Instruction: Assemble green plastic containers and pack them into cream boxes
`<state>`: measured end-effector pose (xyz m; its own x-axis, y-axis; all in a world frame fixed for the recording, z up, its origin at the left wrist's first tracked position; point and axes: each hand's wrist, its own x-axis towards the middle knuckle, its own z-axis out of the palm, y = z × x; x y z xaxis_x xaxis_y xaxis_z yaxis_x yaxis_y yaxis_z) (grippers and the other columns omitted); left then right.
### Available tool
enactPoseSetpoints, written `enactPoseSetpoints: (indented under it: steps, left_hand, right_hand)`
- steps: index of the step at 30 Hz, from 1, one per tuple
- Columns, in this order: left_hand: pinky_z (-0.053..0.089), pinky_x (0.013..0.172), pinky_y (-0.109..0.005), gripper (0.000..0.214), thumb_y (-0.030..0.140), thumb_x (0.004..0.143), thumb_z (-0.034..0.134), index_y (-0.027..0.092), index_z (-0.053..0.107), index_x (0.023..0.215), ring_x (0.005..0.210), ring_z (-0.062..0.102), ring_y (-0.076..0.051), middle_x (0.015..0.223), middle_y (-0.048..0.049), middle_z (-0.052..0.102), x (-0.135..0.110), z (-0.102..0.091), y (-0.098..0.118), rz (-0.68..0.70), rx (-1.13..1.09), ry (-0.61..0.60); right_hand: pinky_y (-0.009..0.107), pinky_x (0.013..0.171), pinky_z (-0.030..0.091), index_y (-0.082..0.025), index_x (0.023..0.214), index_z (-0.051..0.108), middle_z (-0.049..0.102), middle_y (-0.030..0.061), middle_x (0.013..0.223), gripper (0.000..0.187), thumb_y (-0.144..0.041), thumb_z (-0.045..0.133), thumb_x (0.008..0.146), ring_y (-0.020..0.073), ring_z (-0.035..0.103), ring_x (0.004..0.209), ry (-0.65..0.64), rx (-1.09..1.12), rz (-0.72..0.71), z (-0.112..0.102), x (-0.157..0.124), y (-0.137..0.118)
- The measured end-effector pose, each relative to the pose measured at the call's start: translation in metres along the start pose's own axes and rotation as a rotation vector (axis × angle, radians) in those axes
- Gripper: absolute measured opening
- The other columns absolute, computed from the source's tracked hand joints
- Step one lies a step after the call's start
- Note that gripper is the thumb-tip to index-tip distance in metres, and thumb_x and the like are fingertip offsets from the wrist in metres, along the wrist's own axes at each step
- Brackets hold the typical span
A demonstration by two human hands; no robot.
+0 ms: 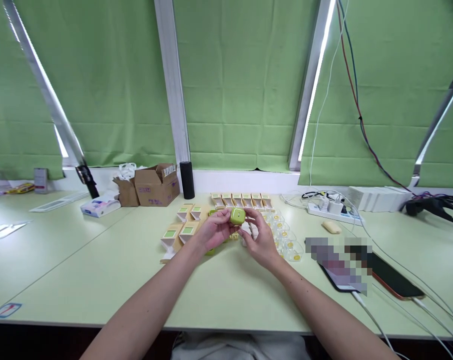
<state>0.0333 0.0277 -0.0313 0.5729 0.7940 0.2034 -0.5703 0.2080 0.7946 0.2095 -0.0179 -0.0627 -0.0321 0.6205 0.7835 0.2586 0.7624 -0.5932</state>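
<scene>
A small glossy green rounded case [238,216] is held up over the middle of the table. My left hand [214,232] pinches it from the left, and my right hand [263,242] closes around its right side. Underneath and behind my hands, more green pieces [210,252] and white pieces [250,230] are partly hidden. To the left stand several folded cream cardboard inserts with green squares [169,235]. A row of similar card inserts [242,200] runs behind my hands. Right of my right hand lie clear plastic trays with yellow round spots [289,245].
Two phones [393,275] with white charging cables lie at the right, near a cream oval case [331,227]. Behind them is a power strip [335,212] with plugs. At the back left are an open cardboard box [154,187], a black cylinder [187,180] and a tissue pack [100,205].
</scene>
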Motion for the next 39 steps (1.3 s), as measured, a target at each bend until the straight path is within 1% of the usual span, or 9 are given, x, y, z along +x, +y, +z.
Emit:
enactPoseSetpoints:
  steps: [6,11,14,19,23,27,30,35,39]
  left_hand:
    - [0.056,0.083,-0.031,0.017,0.020,0.085,0.079,0.009,0.073,0.097,0.084,0.069,-0.019,0.096,-0.0118,0.072,-0.004,0.004,-0.005,-0.004,0.063,0.010]
    - [0.055,0.081,-0.029,0.022,0.026,0.082,0.084,0.010,0.071,0.089,0.080,0.068,-0.017,0.091,-0.0091,0.071,-0.005,0.009,-0.009,0.019,0.080,0.031]
    - [0.055,0.079,-0.029,0.026,0.030,0.080,0.086,0.012,0.069,0.085,0.078,0.067,-0.016,0.087,-0.0070,0.070,-0.006,0.013,-0.009,0.050,0.127,0.058]
    - [0.050,0.072,-0.027,0.031,0.039,0.082,0.083,0.014,0.067,0.077,0.072,0.061,-0.014,0.079,-0.0041,0.067,-0.006,0.014,-0.005,0.247,0.402,0.180]
    - [0.050,0.081,-0.028,0.021,0.029,0.078,0.086,0.015,0.073,0.089,0.085,0.064,-0.018,0.088,-0.0057,0.071,-0.005,0.011,-0.002,0.403,0.598,0.251]
    - [0.051,0.096,-0.033,0.039,0.023,0.077,0.087,0.018,0.076,0.114,0.114,0.064,-0.026,0.114,-0.0123,0.073,-0.007,0.012,0.000,0.383,0.610,0.144]
    - [0.050,0.100,-0.035,0.048,0.027,0.080,0.086,0.019,0.073,0.125,0.123,0.062,-0.029,0.127,-0.0150,0.071,-0.009,0.013,0.000,0.319,0.583,0.049]
    - [0.053,0.092,-0.034,0.058,0.034,0.083,0.085,0.021,0.067,0.137,0.116,0.066,-0.028,0.136,-0.0158,0.068,-0.009,0.012,-0.006,0.226,0.521,-0.067]
    - [0.055,0.082,-0.031,0.061,0.037,0.081,0.086,0.020,0.067,0.137,0.105,0.070,-0.026,0.129,-0.0163,0.070,-0.008,0.012,-0.010,0.180,0.438,-0.059]
  right_hand:
    - [0.048,0.099,0.059,-0.027,0.133,0.055,0.066,0.0099,0.129,0.042,-0.022,0.065,0.092,0.0257,0.067,0.112,0.037,0.017,0.028,0.000,0.001,0.002]
    - [0.048,0.100,0.058,-0.026,0.132,0.055,0.066,0.0097,0.129,0.046,-0.022,0.068,0.088,0.0262,0.066,0.114,0.032,0.022,0.008,-0.001,0.001,0.002]
    - [0.048,0.099,0.057,-0.026,0.131,0.056,0.066,0.0104,0.130,0.045,-0.024,0.070,0.089,0.0261,0.066,0.113,0.039,0.031,0.044,-0.001,0.000,0.001]
    - [0.041,0.089,0.059,-0.026,0.127,0.057,0.071,0.0086,0.115,0.041,-0.039,0.071,0.092,0.0227,0.069,0.101,0.062,0.240,0.205,-0.001,0.003,0.000]
    - [0.036,0.073,0.059,-0.024,0.114,0.061,0.074,0.0042,0.091,0.043,-0.053,0.077,0.086,0.0201,0.070,0.079,0.046,0.505,0.377,-0.003,0.007,0.001]
    - [0.035,0.069,0.059,-0.022,0.100,0.065,0.076,0.0055,0.088,0.043,-0.057,0.081,0.082,0.0200,0.072,0.073,-0.013,0.738,0.546,-0.005,0.009,0.003]
    - [0.035,0.069,0.060,-0.021,0.094,0.067,0.078,0.0068,0.087,0.041,-0.058,0.080,0.083,0.0205,0.074,0.073,-0.059,0.825,0.623,-0.007,0.009,0.001]
    - [0.035,0.067,0.059,-0.021,0.097,0.069,0.079,0.0068,0.085,0.042,-0.059,0.079,0.083,0.0218,0.075,0.072,-0.093,0.904,0.706,-0.007,0.010,-0.002]
    - [0.034,0.064,0.056,-0.021,0.096,0.066,0.079,0.0083,0.082,0.049,-0.069,0.070,0.086,0.0229,0.074,0.071,-0.173,0.864,0.722,-0.004,0.010,-0.001]
